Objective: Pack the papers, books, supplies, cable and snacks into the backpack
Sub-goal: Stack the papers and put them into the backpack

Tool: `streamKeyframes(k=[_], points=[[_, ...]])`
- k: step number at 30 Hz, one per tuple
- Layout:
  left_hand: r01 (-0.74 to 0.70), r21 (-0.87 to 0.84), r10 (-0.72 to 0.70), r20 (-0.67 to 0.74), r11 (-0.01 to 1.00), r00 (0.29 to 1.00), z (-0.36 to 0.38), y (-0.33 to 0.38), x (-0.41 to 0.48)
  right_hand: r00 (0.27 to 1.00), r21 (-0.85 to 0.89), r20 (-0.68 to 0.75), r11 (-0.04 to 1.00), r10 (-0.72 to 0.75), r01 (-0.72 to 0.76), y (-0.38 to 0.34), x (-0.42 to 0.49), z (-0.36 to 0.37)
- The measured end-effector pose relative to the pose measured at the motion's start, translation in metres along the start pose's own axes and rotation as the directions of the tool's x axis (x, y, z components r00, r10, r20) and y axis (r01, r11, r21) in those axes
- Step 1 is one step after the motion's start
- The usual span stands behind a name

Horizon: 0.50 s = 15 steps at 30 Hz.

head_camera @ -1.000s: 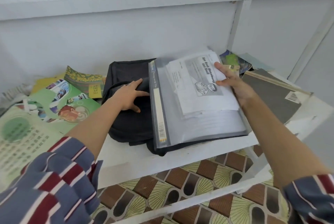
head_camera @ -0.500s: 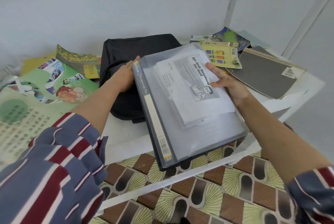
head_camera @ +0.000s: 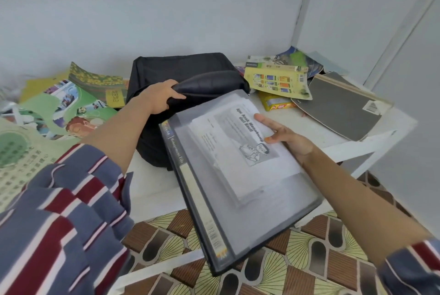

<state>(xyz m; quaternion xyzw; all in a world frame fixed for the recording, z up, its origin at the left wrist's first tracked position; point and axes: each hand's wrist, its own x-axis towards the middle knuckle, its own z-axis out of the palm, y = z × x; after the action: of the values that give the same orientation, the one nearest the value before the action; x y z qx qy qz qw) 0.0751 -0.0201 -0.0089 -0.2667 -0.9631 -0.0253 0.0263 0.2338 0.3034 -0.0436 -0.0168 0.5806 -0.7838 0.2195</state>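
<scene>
Black fabric bunches in the fingers [head_camera: 172,83] of left hand [head_camera: 159,98]. They curl round the flap edge of backpack [head_camera: 181,68] and hold it raised, with the mouth partly open by the look of it.

Right hand [head_camera: 289,138] has two digits straight and spread on top of papers [head_camera: 228,142], pressing them onto folder [head_camera: 238,199]. The fingers underneath are hidden, so I cannot tell how they lie. Papers sit loose on the folder's cover.

Folder is held off shelf [head_camera: 333,135], tilted. Its far corner is at the backpack's raised flap, touching or nearly so; the rest juts out in front of the backpack.

Step, as judged: papers going in, probably the first item, with nothing visible inside.

Next move calls for:
- a wider mouth
- the folder's leading edge squared to the opening
- pressure kept on the loose sheets so none slide off

Unpacked:
- snack packet [head_camera: 276,104] and books [head_camera: 276,80], right of the backpack
- green books [head_camera: 71,108], left of the backpack

Cable not seen.
</scene>
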Motion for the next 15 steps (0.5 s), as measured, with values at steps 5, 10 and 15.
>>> streamKeyframes(k=[5,10,15], points=[[0.032,-0.082,-0.035,-0.040,0.996,0.999,-0.006,-0.001,0.003,0.999,-0.018,-0.003,0.999,0.050,-0.050,0.003,0.020,0.014],[0.054,-0.123,-0.057,-0.020,0.991,0.998,-0.008,-0.002,0.006,0.993,-0.060,-0.046,0.992,0.106,-0.109,-0.005,0.039,0.023],[0.056,-0.169,-0.058,-0.004,0.984,0.998,-0.010,-0.004,0.008,0.977,-0.131,-0.112,0.972,0.180,-0.194,-0.020,0.055,0.035]])
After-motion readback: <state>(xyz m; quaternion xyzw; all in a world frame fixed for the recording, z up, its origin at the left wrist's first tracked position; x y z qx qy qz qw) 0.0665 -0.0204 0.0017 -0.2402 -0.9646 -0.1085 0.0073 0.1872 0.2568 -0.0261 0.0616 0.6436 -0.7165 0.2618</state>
